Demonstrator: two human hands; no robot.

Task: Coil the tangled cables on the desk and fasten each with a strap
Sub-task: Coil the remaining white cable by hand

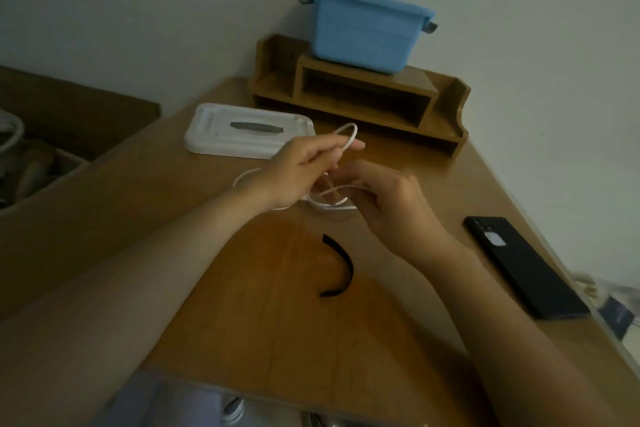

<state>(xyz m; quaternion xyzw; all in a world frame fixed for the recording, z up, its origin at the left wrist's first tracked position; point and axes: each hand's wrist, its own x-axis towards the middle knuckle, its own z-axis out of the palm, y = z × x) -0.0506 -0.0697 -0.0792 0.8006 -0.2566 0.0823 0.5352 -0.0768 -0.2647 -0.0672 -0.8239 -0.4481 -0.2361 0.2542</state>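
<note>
A thin white cable (333, 207) lies partly looped on the wooden desk (242, 288) between my hands. My left hand (298, 170) pinches a bend of the cable, and a small loop sticks up past its fingertips. My right hand (391, 205) is just to the right, its curled fingers holding another strand of the same cable close above the desk. A curved black strap (341, 267) lies loose on the desk, nearer to me than both hands and touching neither.
A white lid with a grey handle (247, 132) lies behind my hands. A wooden shelf (360, 97) carrying a blue bin (367, 28) stands at the desk's back. A black phone (523, 264) lies at the right. An open box (34, 156) sits left of the desk.
</note>
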